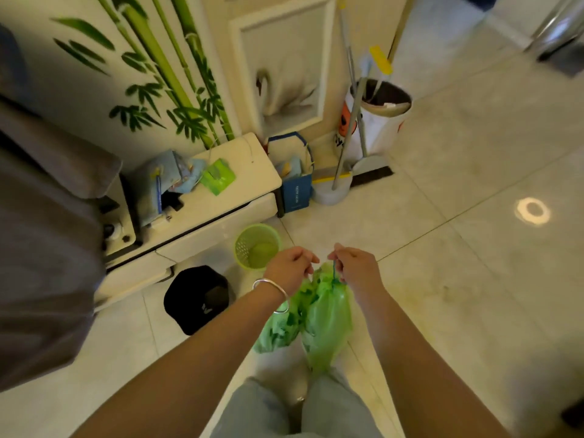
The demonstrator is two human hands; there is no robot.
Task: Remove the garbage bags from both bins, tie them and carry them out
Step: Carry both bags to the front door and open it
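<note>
A green garbage bag [325, 314] hangs in front of my legs, bunched at its top. My left hand [289, 267], with a silver bangle on the wrist, pinches the bag's top edge on the left. My right hand [355, 263] pinches a thin green drawstring at the bag's top on the right. Just beyond my hands a small green mesh bin [257, 245] stands on the floor without a liner. Farther back by the wall stands a larger white bin [379, 118] with a dark liner and some waste inside.
A low white cabinet [221, 197] with clutter runs along the left wall. A black cap [197, 298] lies on the floor. A blue paper bag [295, 181], a mop and a broom [354, 128] stand near the white bin. Tiled floor stretches right.
</note>
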